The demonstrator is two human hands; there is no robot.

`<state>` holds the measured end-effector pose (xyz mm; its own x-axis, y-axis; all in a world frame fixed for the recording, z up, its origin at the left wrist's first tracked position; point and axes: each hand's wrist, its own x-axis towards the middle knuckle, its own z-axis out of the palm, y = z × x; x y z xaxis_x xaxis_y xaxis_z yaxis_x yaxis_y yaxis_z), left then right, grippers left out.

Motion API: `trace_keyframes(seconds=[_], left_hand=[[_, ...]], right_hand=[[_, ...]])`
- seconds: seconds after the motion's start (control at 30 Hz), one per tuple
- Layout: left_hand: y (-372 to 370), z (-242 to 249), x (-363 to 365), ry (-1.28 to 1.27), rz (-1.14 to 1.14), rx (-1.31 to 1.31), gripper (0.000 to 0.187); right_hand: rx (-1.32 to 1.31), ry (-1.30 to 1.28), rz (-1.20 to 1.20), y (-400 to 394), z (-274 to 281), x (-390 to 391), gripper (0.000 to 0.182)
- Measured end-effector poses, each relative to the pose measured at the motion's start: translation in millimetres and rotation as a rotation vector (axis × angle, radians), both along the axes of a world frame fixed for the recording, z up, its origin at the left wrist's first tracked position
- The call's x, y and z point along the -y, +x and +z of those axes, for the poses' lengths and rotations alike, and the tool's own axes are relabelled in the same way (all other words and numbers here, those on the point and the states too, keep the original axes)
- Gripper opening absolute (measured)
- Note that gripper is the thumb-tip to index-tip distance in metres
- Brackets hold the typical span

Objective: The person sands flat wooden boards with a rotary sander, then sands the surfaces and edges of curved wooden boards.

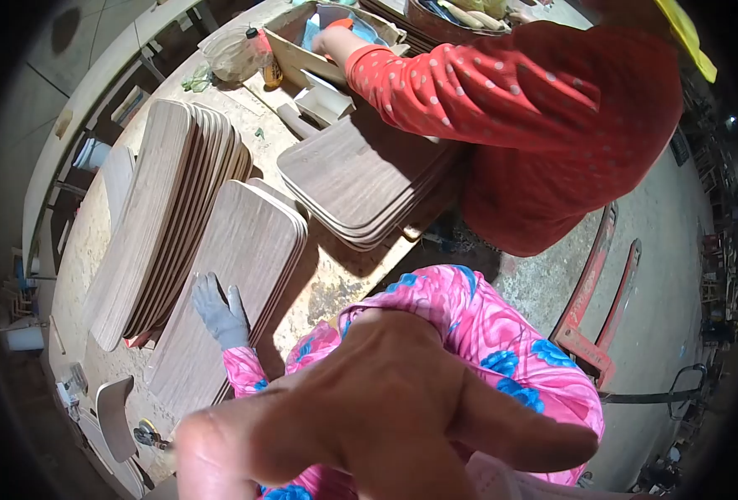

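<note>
My left hand [220,314], in a grey glove, lies flat with fingers spread on the top board of a stack of wood-grain boards with rounded corners [240,225]. Very close to the camera, my bare right hand [369,392] fills the bottom middle. Its fingers are spread apart toward the lens and partly cut off by the frame edge; nothing shows in them. Beside the left hand's stack, a taller, leaning stack of similar boards [156,200] stands on the worktable [94,258].
Across from me, a person in a red dotted sleeve [486,92] reaches into a wooden box [290,37]. Another board stack [361,175] lies before them. A bottle [267,62] stands by the box. A curved panel [115,417] lies lower left; a red metal frame [590,308] stands right.
</note>
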<state>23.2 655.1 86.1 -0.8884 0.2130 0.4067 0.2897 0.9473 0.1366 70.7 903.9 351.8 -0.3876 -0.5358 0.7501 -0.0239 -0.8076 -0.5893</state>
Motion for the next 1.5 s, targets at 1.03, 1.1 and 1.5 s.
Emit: trace_keyframes(seconds=[1.03,1.1,1.5], left_hand=[[1,21,-17,-0.009,0.042,0.105,0.051],[3,5,-6,0.020,0.045,0.084,0.051],[2,16,-14,-0.012,0.095,0.139,0.051]], right_hand=[[0.104,-0.392,0.360,-80,-6,-36,0.048],[0.104,-0.409,0.373,-84,-4,-28,0.048],[0.084,-0.445,0.365,-94,-3,-36,0.047]])
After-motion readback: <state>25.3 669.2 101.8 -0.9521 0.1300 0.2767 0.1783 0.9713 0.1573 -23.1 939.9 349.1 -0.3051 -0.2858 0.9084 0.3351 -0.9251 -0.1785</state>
